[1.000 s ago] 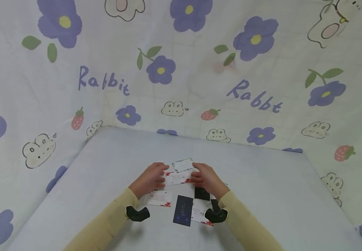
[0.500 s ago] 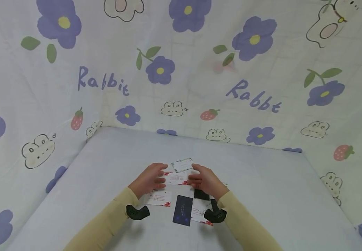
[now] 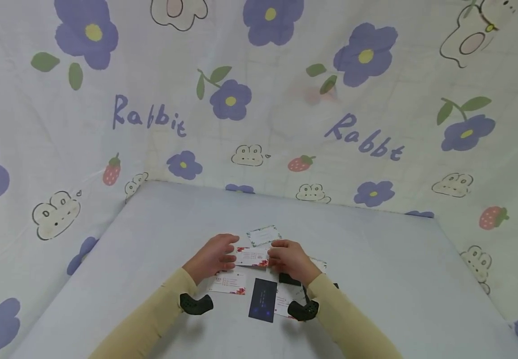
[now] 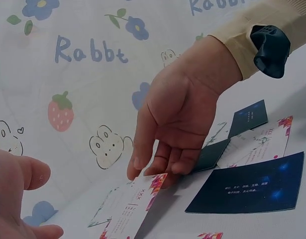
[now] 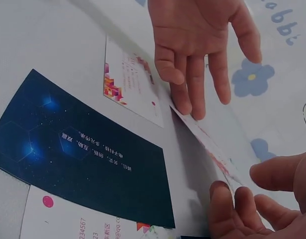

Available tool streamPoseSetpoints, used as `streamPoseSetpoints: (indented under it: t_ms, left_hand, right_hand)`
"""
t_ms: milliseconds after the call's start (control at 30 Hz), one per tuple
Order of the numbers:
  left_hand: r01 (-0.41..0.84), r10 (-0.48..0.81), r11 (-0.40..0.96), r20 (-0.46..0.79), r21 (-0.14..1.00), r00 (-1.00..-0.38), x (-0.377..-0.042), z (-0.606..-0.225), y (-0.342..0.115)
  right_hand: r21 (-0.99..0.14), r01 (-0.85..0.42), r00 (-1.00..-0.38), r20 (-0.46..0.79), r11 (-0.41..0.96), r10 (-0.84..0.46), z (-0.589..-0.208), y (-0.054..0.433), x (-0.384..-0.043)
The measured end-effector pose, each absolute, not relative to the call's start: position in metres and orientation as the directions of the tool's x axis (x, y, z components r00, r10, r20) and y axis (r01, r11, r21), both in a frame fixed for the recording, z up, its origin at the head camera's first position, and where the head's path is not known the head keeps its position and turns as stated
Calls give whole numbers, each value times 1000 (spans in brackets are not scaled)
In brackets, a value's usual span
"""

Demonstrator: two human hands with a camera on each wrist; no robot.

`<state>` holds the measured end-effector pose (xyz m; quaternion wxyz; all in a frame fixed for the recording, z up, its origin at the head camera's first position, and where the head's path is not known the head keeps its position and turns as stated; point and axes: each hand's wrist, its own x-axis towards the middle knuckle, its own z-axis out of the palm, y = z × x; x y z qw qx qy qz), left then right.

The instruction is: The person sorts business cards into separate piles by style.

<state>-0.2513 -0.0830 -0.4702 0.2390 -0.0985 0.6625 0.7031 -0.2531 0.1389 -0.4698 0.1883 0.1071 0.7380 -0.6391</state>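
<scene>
Between the two hands is a white business card with red floral corners. My right hand pinches its right edge between thumb and fingers, and in the left wrist view that edge of the card is raised. My left hand is at the card's other end with fingers extended and thumb apart. In the right wrist view the left fingertips are close to the tilted card; whether they touch it I cannot tell. A white leaf-bordered card lies just behind.
On the white table nearer me lie a dark blue card, another red-cornered white card, a partly covered white card and a black card under the right hand. A flower-patterned curtain encloses the table.
My right hand has lowered slightly and closed its fingers on the right edge of the red-cornered business card, which is now raised there. The left hand has hardly moved.
</scene>
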Motion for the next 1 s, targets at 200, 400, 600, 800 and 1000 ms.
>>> streamPoseSetpoints:
  t_ms: [200,400,600,800,1000]
  left_hand:
    - [-463,188,39,-461,886,-867,-253,-472,-80]
    - [-315,99,329,-365,890,-926,-255,-477,-77]
    - [-242,72,429,-300,870,-951,-260,-481,-77]
    - [-207,86,431,-268,878,-960,-258,-483,-78]
    - [-192,84,445,-254,875,-963,-252,-476,-83]
  right_hand:
    - [-905,391,-914,-403,168,-44,-479,137,-251]
    - [-912,378,-923,-385,162,-9,-482,136,-249]
    - [-918,375,-924,-381,134,-28,-481,137,-247]
    - [-915,388,-916,-396,113,-58,-478,133,-244]
    - [-909,403,-906,-412,103,-93,-476,128,-241]
